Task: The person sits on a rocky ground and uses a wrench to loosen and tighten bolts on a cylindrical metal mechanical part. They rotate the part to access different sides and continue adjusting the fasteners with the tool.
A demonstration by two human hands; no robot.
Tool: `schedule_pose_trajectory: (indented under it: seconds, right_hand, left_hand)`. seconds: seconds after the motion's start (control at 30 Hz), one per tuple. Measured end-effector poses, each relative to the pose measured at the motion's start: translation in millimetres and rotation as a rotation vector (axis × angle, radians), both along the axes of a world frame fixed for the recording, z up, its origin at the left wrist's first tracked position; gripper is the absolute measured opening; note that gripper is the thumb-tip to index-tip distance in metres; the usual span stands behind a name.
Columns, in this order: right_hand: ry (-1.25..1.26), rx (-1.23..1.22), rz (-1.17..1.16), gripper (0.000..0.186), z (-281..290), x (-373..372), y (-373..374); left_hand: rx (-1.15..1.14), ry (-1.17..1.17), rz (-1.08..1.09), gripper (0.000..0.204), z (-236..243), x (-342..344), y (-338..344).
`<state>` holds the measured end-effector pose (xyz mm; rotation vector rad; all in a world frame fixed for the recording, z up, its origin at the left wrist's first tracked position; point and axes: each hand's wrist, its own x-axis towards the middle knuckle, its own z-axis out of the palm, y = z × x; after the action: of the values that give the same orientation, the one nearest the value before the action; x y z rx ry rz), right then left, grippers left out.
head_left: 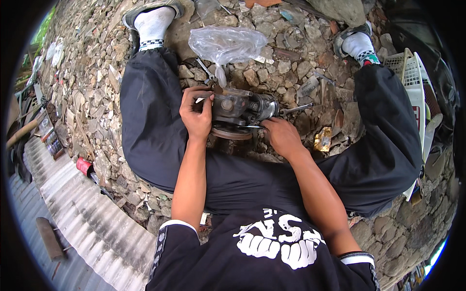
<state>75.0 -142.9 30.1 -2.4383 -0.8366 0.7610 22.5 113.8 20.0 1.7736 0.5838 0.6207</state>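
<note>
Landmark is the metal engine part (238, 110), a grey carburetor-like casting lying on the stony ground (286, 63) between the person's spread legs.

Corrugated sheet (82, 213) is lying well off to the left of the part, with a red can (83, 166) at its edge. White plastic basket (412, 77) is standing well off to the right. Clear plastic bag (227, 44) is lying just beyond the part, nearly touching its top. A spanner (297, 108) is sticking out from the part's right end. A crumpled yellow wrapper (323, 139) is lying near, to the lower right.

The part's long axis is running left to right, with its round silver end pointing right.

Left hand (196, 112) is curling against the part's left face, fingers bent, thumb pressing the body. Right hand (281, 136) is sitting at the part's lower right edge, fingertips pinching a thin tool or pin against the underside; cannot tell exactly what. Both hands are touching it, the left gripping more fully.
</note>
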Motion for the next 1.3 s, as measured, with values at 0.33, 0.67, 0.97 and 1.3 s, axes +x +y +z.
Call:
schedule_pose_trajectory:
  seconds: [0.33,0.67,0.97,1.3]
  right_hand:
    - [-0.073,-0.404,-0.051,0.022,15,-12,30]
    - [0.011,-0.018,0.03,0.018,54,6,6]
    - [-0.141,0.312,0.008,0.019,68,-14,23]
    - [-0.293,0.303,0.0,0.011,61,-20,25]
  left_hand:
    - [0.095,-0.02,-0.033,0.007,4,-2,-1]
    - [0.072,-0.011,-0.017,0.008,1,-4,0]
    - [0.047,-0.013,-0.014,0.006,-1,-3,0]
    - [0.059,0.014,-0.018,0.007,3,-2,1]
